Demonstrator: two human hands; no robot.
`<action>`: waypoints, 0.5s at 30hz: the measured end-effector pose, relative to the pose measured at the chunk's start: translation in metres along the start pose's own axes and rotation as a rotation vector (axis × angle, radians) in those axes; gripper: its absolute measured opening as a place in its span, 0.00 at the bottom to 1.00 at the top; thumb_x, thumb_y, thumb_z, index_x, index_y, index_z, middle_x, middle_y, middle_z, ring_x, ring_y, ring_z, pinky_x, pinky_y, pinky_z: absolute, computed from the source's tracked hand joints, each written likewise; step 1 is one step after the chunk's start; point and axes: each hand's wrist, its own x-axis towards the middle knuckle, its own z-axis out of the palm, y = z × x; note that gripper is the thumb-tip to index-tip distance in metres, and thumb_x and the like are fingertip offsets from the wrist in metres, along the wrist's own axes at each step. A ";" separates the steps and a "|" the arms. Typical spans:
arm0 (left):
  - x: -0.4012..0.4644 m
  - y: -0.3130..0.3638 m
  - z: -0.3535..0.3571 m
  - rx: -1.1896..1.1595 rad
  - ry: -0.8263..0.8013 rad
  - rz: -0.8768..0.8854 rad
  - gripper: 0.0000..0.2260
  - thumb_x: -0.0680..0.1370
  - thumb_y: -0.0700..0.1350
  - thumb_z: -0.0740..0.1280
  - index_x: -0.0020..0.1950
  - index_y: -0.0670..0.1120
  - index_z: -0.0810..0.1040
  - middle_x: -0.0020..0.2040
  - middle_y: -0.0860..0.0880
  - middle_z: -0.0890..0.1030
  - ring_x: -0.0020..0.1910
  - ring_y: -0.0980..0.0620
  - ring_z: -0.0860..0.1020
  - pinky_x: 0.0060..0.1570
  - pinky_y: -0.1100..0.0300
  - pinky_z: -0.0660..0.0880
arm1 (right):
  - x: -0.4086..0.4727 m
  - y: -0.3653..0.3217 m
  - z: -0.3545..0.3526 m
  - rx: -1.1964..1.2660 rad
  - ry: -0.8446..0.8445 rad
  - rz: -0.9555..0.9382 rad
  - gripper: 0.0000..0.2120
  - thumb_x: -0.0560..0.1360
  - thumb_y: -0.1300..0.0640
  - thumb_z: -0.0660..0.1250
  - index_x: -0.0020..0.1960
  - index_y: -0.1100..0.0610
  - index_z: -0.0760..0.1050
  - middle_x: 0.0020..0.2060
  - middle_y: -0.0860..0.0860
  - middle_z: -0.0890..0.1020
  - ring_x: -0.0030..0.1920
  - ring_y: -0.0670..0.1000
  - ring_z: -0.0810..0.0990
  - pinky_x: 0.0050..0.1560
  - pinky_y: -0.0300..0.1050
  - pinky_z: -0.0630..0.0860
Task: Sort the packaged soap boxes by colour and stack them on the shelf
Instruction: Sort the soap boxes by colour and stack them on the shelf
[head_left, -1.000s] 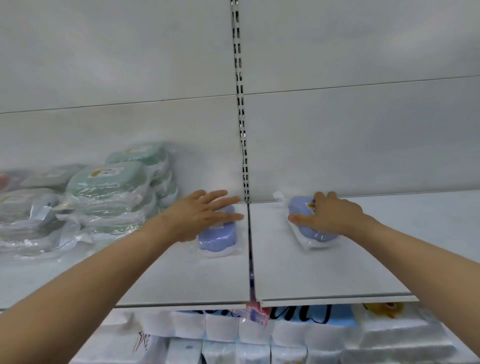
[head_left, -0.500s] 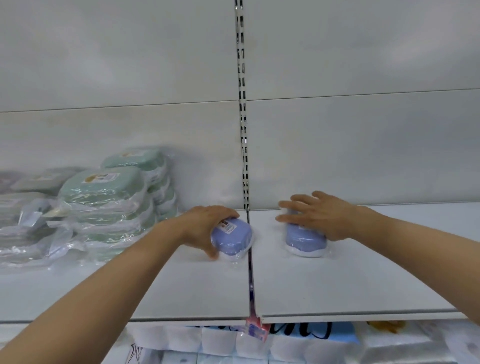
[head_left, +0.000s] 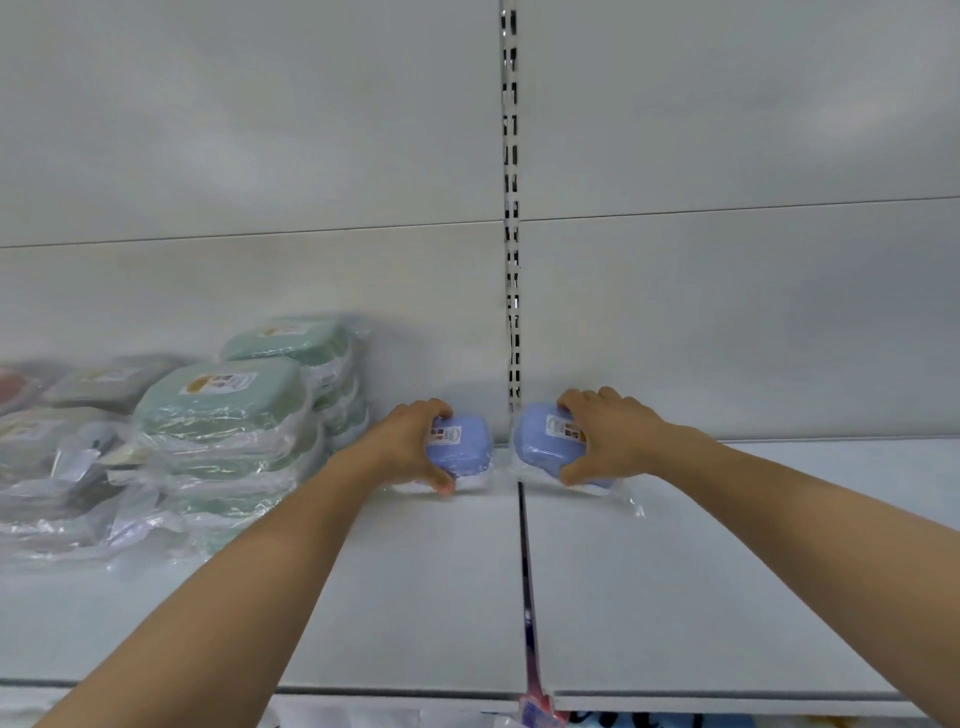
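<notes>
While both hands, left (head_left: 415, 441) and right (head_left: 608, 441), each grip a blue soap box (head_left: 462, 449) on the shelf (head_left: 415, 597), stacking one box on the other likely comes next.

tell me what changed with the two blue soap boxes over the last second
Both hands took hold: the left hand, lying flat before, now grips the left blue soap box; the right hand grips the right blue soap box. Both boxes are tipped up, labels facing the camera, close together by the shelf seam. The green soap box stacks stayed put.
</notes>
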 end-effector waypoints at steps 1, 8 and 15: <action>0.002 0.001 -0.001 -0.002 -0.016 0.004 0.41 0.61 0.51 0.82 0.70 0.52 0.68 0.63 0.52 0.73 0.59 0.52 0.73 0.61 0.54 0.72 | 0.005 -0.002 0.002 0.022 -0.022 0.006 0.33 0.67 0.41 0.72 0.65 0.53 0.65 0.52 0.48 0.72 0.52 0.52 0.69 0.48 0.45 0.66; 0.002 0.001 0.001 -0.067 -0.031 0.011 0.38 0.67 0.46 0.80 0.73 0.48 0.68 0.66 0.51 0.73 0.62 0.51 0.73 0.63 0.59 0.69 | 0.018 -0.002 0.013 0.029 -0.083 0.002 0.29 0.70 0.44 0.70 0.67 0.52 0.67 0.55 0.51 0.72 0.57 0.54 0.69 0.53 0.47 0.67; -0.006 0.008 0.000 -0.008 -0.022 -0.002 0.40 0.66 0.54 0.80 0.74 0.52 0.67 0.71 0.51 0.69 0.70 0.50 0.67 0.68 0.53 0.68 | 0.004 -0.009 0.011 0.036 -0.102 0.035 0.35 0.73 0.43 0.67 0.75 0.50 0.59 0.70 0.51 0.65 0.68 0.55 0.63 0.61 0.50 0.65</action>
